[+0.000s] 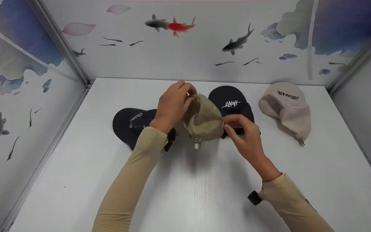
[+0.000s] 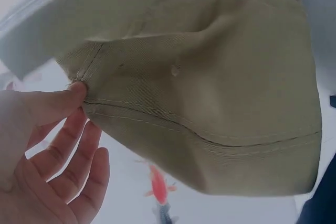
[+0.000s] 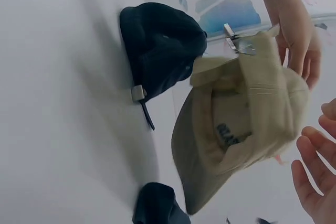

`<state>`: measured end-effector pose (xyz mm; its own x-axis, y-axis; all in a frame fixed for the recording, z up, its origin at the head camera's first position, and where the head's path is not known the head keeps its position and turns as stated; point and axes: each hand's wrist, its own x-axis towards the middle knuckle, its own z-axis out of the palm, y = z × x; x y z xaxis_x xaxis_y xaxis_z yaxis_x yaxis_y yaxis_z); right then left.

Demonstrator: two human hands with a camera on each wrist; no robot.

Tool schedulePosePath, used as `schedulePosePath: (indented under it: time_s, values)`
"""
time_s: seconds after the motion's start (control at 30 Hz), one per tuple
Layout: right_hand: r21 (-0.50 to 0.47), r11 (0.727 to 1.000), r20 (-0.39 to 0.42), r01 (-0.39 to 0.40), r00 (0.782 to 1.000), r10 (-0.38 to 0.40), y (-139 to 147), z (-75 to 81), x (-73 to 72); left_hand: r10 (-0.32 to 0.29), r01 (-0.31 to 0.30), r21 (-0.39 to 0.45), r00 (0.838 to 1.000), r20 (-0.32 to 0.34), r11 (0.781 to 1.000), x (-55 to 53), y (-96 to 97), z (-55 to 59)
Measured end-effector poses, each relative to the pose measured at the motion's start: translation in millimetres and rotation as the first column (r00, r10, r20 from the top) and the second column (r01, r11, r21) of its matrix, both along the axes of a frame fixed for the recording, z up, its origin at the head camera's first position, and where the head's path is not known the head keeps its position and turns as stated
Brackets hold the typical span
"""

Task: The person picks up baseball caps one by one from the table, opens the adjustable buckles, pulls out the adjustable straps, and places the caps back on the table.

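A khaki baseball cap [image 1: 207,117] hangs above the table between both hands, its metal strap buckle [image 1: 197,143] pointing toward me. My left hand [image 1: 174,103] pinches the crown at its left side; the left wrist view shows thumb [image 2: 76,95] against the cloth near a stitched seam, other fingers spread below. Fingertips of my right hand [image 1: 245,137] are right at the crown's opposite side. In the right wrist view these right-hand fingers [image 3: 315,150] look extended and parted, beside the khaki cap [image 3: 273,108], whose strap opening and dark inner lettering show.
A dark navy cap [image 1: 124,124] lies to the left, partly behind the left forearm. Behind the right hand is a black cap [image 1: 227,96] with white lettering. A pale beige cap [image 1: 285,100] sits farther right on the white table [image 1: 185,199]. Printed panels [image 1: 185,58] enclose it.
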<state>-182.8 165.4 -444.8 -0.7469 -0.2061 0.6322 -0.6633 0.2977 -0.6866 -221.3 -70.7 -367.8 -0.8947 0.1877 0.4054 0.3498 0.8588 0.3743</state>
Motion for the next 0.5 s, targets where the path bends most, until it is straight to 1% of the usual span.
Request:
schedulePosePath:
  time_s: [0.13, 0.27, 0.37, 0.5]
  values:
    - [0.003, 0.999, 0.012, 0.047, 0.999, -0.047, 8.7, -1.1, -4.8, 0.035, -0.035, 0.016, 0.999, 0.010, 0.999, -6.2, -5.2, 18.1]
    - [0.009, 0.997, 0.015, 0.074, 0.997, -0.074, 16.2, -3.8, -6.9, 0.100, -0.101, 0.037, 0.995, 0.018, 0.994, -13.8, -11.3, 31.1]
    - [0.017, 0.996, 0.027, 0.091, 0.995, -0.092, 19.0, -5.4, -6.7, 0.148, -0.151, 0.077, 0.988, 0.039, 0.986, -18.9, -15.7, 35.3]
    - [0.021, 0.995, 0.034, 0.102, 0.994, -0.102, 19.6, -6.3, -6.0, 0.181, -0.190, 0.102, 0.980, 0.088, 0.977, -22.4, -18.2, 34.6]
